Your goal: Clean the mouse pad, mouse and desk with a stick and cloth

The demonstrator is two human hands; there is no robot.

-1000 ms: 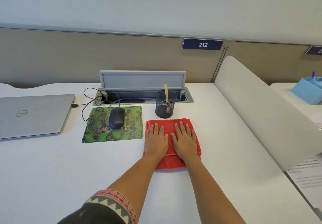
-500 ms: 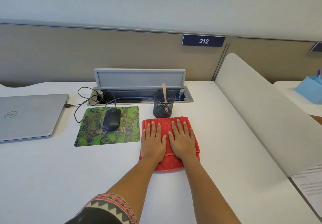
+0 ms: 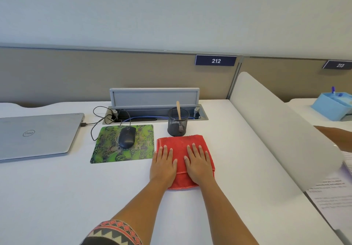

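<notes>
Your red cloth [image 3: 182, 145] lies folded on the bench [image 3: 57, 197], just right of the mouse pad [image 3: 123, 145] where the mouse [image 3: 127, 137] sits. Push it forward and you may tip the mesh cup [image 3: 178, 123] holding the stick [image 3: 178, 109]. Your left hand [image 3: 163, 165] and right hand [image 3: 199, 163] press flat, fingers spread, grasping nothing.

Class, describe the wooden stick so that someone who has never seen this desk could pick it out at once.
Find the open grey cable tray at the back of the white desk. In front of it stands a black mesh cup, just behind the red cloth. The wooden stick leans inside that cup, the only pale, thin thing poking above its rim.
</notes>
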